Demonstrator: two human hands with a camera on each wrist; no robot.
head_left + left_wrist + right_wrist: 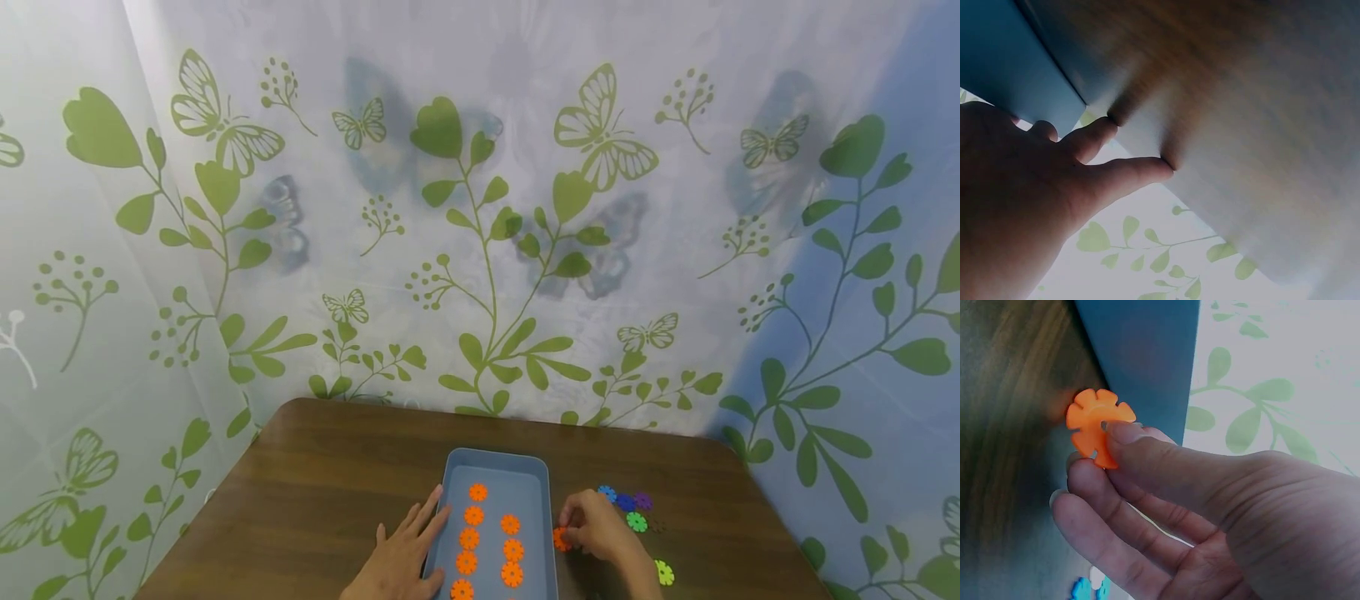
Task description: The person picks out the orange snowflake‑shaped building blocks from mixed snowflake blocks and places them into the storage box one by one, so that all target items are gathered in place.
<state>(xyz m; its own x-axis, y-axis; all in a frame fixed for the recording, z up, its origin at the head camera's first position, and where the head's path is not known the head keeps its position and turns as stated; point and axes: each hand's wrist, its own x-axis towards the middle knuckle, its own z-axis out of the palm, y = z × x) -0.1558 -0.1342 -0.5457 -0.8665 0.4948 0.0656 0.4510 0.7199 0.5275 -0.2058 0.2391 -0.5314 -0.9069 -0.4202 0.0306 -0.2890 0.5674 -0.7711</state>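
Observation:
Between thumb and fingers, my right hand (597, 527) pinches an orange notched plastic disc (1092, 419) just outside the right wall of a grey-blue tray (498, 457). The disc has slots around its rim and a small hole at its centre. My left hand (402, 552) lies against the tray's left side with fingers extended; in the left wrist view, two fingertips touch the wooden table. Inside the tray, several orange discs (468, 539) form a longer left column and a shorter right column (513, 550). The lower end of the tray is cut off by the frame.
Right of the tray lie loose discs: light blue (607, 493), dark blue (626, 502), purple (643, 501), green (637, 522) and yellow-green (664, 572). The brown wooden table (360, 467) meets a curtain (510, 250) printed with leaves and butterflies at its back edge.

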